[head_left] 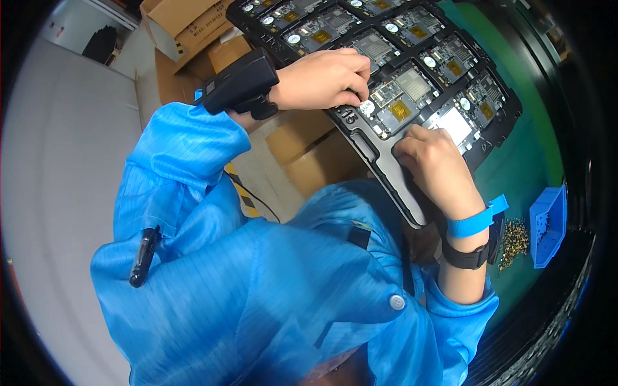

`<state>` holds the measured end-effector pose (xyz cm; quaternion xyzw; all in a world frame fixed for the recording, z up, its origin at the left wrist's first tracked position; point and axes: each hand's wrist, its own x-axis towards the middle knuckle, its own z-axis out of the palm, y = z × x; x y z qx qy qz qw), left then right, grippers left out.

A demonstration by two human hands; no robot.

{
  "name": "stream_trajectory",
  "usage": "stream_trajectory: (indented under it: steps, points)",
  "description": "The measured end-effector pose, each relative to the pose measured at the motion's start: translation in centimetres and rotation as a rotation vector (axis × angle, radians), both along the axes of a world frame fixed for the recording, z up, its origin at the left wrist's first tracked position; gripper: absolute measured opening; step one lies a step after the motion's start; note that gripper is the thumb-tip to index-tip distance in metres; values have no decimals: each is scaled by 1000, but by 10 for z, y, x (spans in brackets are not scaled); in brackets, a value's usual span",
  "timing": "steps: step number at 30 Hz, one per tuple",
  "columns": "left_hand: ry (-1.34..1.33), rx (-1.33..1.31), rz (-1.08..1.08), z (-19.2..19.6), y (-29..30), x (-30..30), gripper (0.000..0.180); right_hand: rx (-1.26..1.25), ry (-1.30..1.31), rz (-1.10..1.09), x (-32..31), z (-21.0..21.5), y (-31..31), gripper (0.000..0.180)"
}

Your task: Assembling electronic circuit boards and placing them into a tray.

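A black tray point(386, 166) with moulded pockets slants across the upper right, holding several circuit boards. My left hand point(325, 78), fingers bent and closed, reaches in from the left and pinches the left edge of one circuit board point(418, 87) beside its round white sticker. That board carries a silver shield and an amber tape patch point(400, 110). Over the tray's near side is my right hand point(438, 164), its fingers curled in at the near end of the same board. Its fingertips are hidden, so what they grip cannot be made out. A bright silver plate point(453, 125) shows just past its knuckles.
Open cardboard boxes point(193, 26) stand on the floor at the upper left, and another carton point(302, 145) is below the tray. On the green mat point(515, 161) at right lie a pile of small metal parts point(515, 244) and a blue bin point(548, 225).
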<state>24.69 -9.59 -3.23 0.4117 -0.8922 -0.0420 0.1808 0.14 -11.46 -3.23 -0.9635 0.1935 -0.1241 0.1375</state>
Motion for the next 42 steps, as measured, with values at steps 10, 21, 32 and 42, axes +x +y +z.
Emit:
stream_trajectory:
  steps: [10, 21, 32, 42]
  points:
    - [-281, 196, -246, 28, -26, -5, 6, 78, -102, 126, -2, -2, -10, 9]
    - [-214, 143, -283, 23, -16, 1, 6, 104, -176, 105, -5, -9, -10, 10]
    - [-263, 371, -271, 22, -30, -10, 8, 44, -81, 107, 2, -4, -8, 6]
    - [-374, 190, -165, 22, -22, -7, 10, 30, -171, 46, -5, -10, -8, 9]
